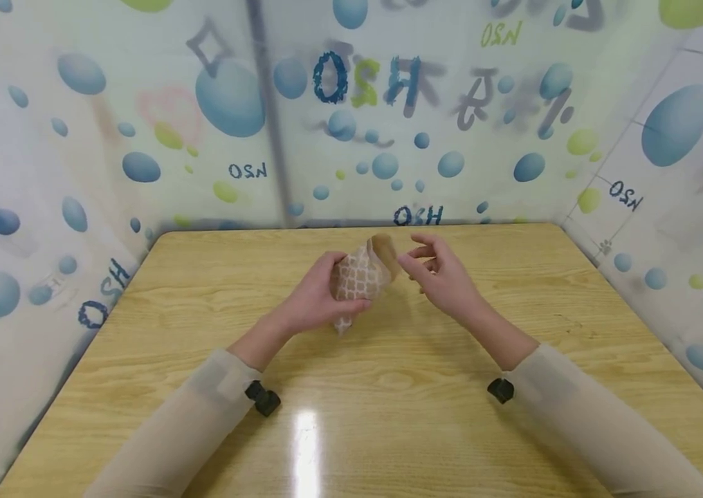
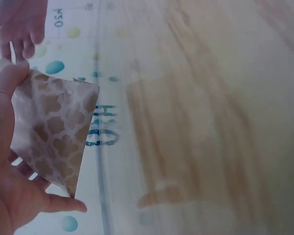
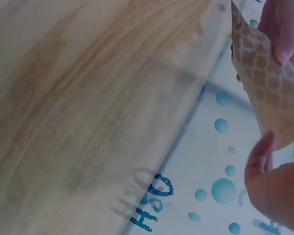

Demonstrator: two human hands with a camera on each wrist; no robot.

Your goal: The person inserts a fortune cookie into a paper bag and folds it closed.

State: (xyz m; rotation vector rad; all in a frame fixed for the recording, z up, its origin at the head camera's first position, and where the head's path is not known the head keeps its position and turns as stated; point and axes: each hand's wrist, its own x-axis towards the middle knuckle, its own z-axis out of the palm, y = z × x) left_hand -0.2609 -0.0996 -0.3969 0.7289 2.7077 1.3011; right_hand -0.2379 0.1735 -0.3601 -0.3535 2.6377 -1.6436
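Observation:
A brown paper cone [image 1: 360,278] with a white lattice pattern is rolled to a point at its lower end. My left hand [image 1: 313,296] grips it above the table, thumb across the near side. The cone's mouth tilts up and to the right, showing plain brown paper inside. Close beside that mouth is my right hand [image 1: 445,280], its fingers loosely bent with nothing seen between them. In the left wrist view the patterned cone [image 2: 59,127] lies against the left palm. The right wrist view shows the cone [image 3: 267,73] with the right fingertips near its rim; whether they touch it I cannot tell.
Both arms reach over a glossy wooden table [image 1: 389,415]. Printed sheets [image 1: 339,173] with blue and green drops and lettering stand behind it and along both sides. A dark wrist strap piece [image 1: 263,398] sits by the left sleeve, another [image 1: 501,390] by the right.

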